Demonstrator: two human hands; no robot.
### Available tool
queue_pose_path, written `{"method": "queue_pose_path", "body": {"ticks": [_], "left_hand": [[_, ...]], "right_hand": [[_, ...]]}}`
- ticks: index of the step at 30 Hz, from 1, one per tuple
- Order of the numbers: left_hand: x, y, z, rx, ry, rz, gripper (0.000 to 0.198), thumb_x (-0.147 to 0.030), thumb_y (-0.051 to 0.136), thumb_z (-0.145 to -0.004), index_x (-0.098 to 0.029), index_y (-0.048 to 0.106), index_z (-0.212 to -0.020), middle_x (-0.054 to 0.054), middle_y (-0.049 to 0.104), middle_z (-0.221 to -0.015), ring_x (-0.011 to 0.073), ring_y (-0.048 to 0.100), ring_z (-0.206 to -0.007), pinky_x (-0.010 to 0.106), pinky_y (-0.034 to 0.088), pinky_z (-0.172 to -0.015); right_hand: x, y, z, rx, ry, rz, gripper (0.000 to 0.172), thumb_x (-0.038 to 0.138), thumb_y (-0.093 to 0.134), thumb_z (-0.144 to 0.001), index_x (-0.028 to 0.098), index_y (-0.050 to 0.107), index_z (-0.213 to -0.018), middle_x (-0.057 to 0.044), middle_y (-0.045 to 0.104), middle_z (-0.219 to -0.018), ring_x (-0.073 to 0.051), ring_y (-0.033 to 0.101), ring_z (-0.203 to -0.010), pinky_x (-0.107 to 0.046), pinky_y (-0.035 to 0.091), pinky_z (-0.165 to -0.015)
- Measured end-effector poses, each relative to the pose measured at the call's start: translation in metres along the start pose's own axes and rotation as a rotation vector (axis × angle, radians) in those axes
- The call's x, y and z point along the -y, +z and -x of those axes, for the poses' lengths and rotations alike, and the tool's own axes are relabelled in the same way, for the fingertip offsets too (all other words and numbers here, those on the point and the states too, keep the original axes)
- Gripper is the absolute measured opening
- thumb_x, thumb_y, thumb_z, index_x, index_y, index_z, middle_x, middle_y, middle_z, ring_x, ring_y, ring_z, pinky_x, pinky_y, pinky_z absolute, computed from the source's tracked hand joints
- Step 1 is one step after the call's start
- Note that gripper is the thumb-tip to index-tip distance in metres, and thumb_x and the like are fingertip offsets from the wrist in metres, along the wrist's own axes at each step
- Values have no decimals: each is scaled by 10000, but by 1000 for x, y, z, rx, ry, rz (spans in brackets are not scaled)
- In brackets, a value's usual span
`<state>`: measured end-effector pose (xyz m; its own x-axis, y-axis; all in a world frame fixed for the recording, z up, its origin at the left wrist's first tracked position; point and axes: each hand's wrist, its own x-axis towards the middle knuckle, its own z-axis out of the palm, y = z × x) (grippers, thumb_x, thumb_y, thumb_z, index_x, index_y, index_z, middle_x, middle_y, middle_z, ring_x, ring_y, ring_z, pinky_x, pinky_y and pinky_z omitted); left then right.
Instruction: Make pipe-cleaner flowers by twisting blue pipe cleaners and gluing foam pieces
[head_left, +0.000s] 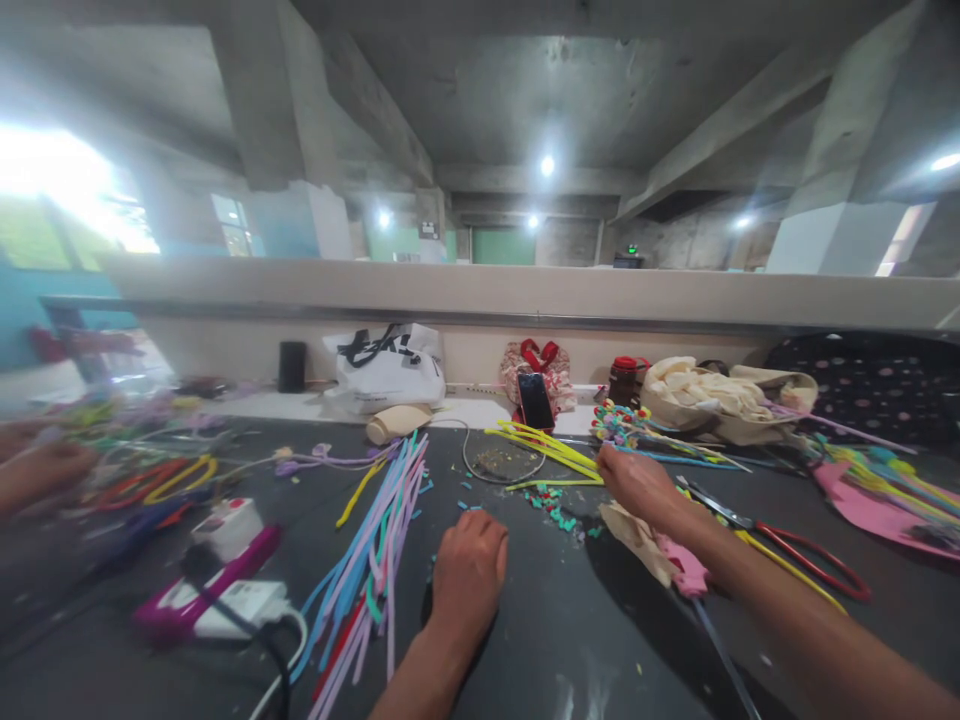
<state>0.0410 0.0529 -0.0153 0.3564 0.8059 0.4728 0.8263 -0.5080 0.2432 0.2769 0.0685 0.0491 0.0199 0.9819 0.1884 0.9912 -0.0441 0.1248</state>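
Note:
My left hand (pixel 469 568) rests on the dark tabletop with its fingers curled in; whatever they hold, if anything, is hidden. Just beyond it lie small blue cut pieces (pixel 466 486). My right hand (pixel 637 487) reaches farther out, fingers closed at the right ends of several yellow pipe cleaners (pixel 551 450). These fan out to the left over a wire ring (pixel 480 476). Small teal and red bits (pixel 553 506) are scattered between my hands. To the left of my left hand lies a bundle of lilac and blue pipe cleaners (pixel 382 560).
Red-handled scissors (pixel 814 555) lie beside my right forearm. A power strip (pixel 210 590) with plugs and cables sits at left. A phone (pixel 535 402) leans at the back near a white bag (pixel 386 370). Another person's blurred hand (pixel 45 465) is at far left.

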Motion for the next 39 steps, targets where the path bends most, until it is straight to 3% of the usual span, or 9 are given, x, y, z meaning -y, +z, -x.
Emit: {"method": "queue_pose_path", "body": {"ticks": [7,12,17,19,23,27,32,36,39], "left_hand": [[1,1,1,18,-13,31,173,-166,425,-779,-209,592,-767,23,578,-857,168,490,-875,299,365,-736],[-1,7,2,33,-20,61,172,-153,433,-772,-198,599,-761,30,580,-845,164,488,-859,295,377,-736],[-2,2,6,29,-14,74,158,-199,444,-776,-212,601,-785,23,586,-868,167,490,-876,296,382,-733],[8,-10,7,-7,-28,67,164,-212,442,-780,-227,601,-822,18,592,-882,163,495,-886,291,381,-745],[51,-44,8,-89,-299,-98,236,-203,379,-803,-209,603,-878,52,606,-906,174,522,-880,302,384,-777],[88,-61,7,-5,-567,-320,304,-195,320,-802,-167,561,-985,111,606,-945,229,554,-876,333,415,-711],[90,-55,5,165,-632,-306,244,-266,403,-754,-148,586,-865,131,637,-818,252,595,-807,330,432,-642],[85,-50,3,139,-599,-260,268,-188,393,-734,-179,554,-948,101,640,-892,214,601,-812,300,427,-665],[89,-49,1,6,-585,-98,297,-144,380,-717,-184,554,-955,88,641,-898,203,589,-847,296,415,-721]], "right_hand": [[-7,31,-32,40,-48,18,225,200,312,-852,155,525,-909,-104,652,-816,-199,607,-765,-225,323,-540],[-10,49,-43,101,-142,44,178,217,442,-779,167,553,-909,-97,650,-813,-215,609,-765,-236,347,-554],[-1,43,-42,41,-144,110,203,253,453,-771,121,562,-881,-154,607,-870,-266,595,-792,-281,366,-570],[10,32,-37,-29,-158,133,185,238,437,-779,130,562,-863,-149,594,-892,-261,590,-799,-279,359,-563],[44,9,-17,-93,-185,43,221,244,361,-821,190,575,-807,-77,614,-809,-209,599,-687,-248,311,-494],[91,3,3,-100,-263,-185,174,226,406,-798,212,578,-777,-36,637,-780,-172,589,-716,-232,310,-535],[139,15,10,-65,-285,-285,188,224,407,-802,194,585,-751,-37,651,-751,-167,589,-703,-233,288,-533],[151,29,6,-44,-290,-346,193,211,408,-802,186,594,-757,-41,655,-773,-163,586,-721,-231,288,-543],[147,40,3,-51,-262,-407,190,209,408,-808,188,595,-779,-32,651,-788,-152,582,-731,-226,295,-562]]}}
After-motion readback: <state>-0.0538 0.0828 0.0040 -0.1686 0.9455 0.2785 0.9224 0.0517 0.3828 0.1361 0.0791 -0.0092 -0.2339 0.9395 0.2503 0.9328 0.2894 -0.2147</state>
